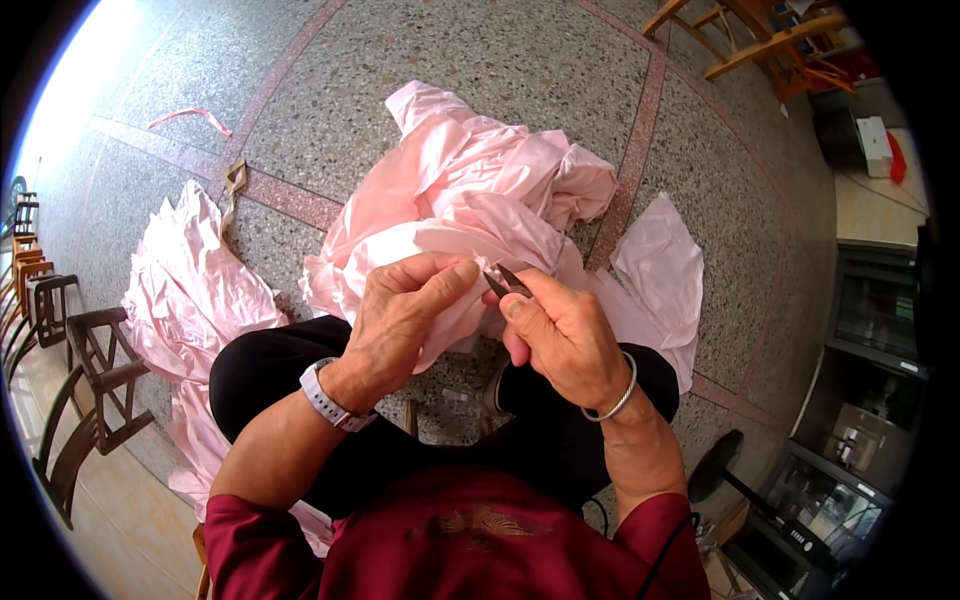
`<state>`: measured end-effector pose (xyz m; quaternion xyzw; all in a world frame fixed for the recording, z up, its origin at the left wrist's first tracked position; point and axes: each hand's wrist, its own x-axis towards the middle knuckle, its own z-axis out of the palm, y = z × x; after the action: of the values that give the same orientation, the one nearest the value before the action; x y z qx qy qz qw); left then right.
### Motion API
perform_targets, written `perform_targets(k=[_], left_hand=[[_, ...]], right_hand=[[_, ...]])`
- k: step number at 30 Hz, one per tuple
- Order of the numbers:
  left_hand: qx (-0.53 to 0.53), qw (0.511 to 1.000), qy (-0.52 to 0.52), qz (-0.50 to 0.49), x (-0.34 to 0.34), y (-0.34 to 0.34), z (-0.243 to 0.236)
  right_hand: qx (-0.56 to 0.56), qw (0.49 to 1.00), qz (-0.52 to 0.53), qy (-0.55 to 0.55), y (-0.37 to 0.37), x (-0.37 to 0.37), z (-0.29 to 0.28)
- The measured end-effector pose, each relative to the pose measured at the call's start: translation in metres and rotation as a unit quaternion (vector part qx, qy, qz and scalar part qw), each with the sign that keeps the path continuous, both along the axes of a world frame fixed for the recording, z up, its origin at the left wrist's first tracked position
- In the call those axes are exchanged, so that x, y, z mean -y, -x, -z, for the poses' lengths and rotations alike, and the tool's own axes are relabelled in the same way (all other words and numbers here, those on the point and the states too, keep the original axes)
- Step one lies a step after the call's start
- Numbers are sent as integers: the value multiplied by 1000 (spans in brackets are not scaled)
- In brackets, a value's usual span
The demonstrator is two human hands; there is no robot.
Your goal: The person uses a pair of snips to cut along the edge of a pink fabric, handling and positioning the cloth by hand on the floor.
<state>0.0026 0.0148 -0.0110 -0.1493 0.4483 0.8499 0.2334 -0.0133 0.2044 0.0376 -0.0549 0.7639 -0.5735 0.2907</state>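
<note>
Pink cloth lies in folds across my knees and spreads onto the floor in front of me. My left hand pinches an edge of it between thumb and forefinger. Close beside those fingertips, my right hand is closed around small dark thread snips. Their two pointed blades are parted and aim at the pinched edge. Whether the blades touch the cloth or a thread is too small to tell. The snips' handle is mostly hidden inside my right hand.
More pink cloth is heaped at my left, and a pale pink piece lies at right. A tan cloth strip and a pink ribbon rest on the speckled floor. Wooden chairs stand left; a dark cabinet stands right.
</note>
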Motion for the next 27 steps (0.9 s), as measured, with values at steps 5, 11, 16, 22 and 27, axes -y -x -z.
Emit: perform_targets(k=[5,11,16,22,27], left_hand=[[-4,1000,5,-10,-1,0,-3],[8,1000,4,-6,-1,1,-5],[16,1000,-3,-11,-1,1,-4],[26,1000,-4,-10,0,1,-6],[47,999,-8,-14,-1,0,-7]], right_hand=[[6,1000,-3,15,-2,-2,8],[4,1000,3,18,-2,-2,9],[6,1000,-3,0,1,-1,4],[-11,1000,-2,-9,0,1,5],[-36,999,0,-1,-1,1,10]])
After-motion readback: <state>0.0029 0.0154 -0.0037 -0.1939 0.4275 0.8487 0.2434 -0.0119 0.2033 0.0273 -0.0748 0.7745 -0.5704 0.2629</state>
